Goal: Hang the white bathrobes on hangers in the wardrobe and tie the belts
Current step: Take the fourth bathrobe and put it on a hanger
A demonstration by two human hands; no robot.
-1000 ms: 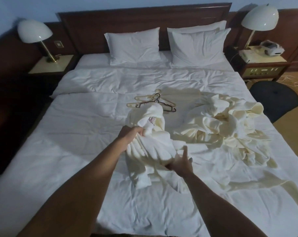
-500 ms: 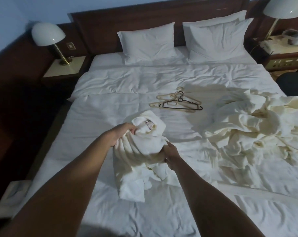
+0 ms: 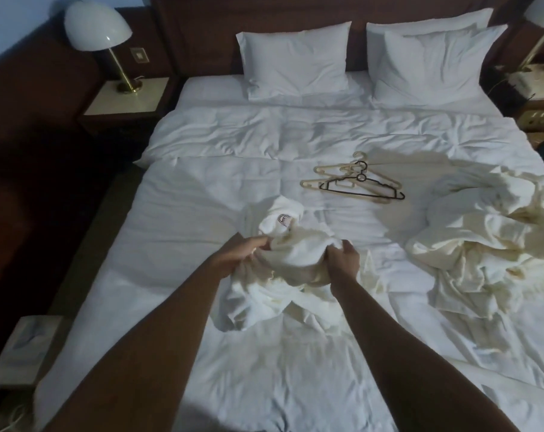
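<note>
Near the middle of the bed [image 3: 202,353], a little toward its left edge, a crumpled white bathrobe [image 3: 283,263] is bunched up between the person's two hands. The left hand [image 3: 242,254] has its fingers curled into a fold on the robe's left side, and the right hand [image 3: 342,260] grips a fold on the right, fingers closed into the cloth. The bulk of the robe sags between and below the fingers onto the duvet, while a rolled part with a small embroidered logo [image 3: 283,219] sits just beyond them, toward the headboard.

The risk, as I see it, is that the robe is gathered blind: if neither hand has found the collar or shoulders, it may lift inside out or twisted, and a trailing sleeve or belt could drag on the duvet. The hangers [image 3: 354,183] lie apart, further toward the pillows; a second heap of bathrobes [image 3: 488,238] sprawls by the right edge, near enough that loose ends could tangle. No wardrobe is in view.
</note>
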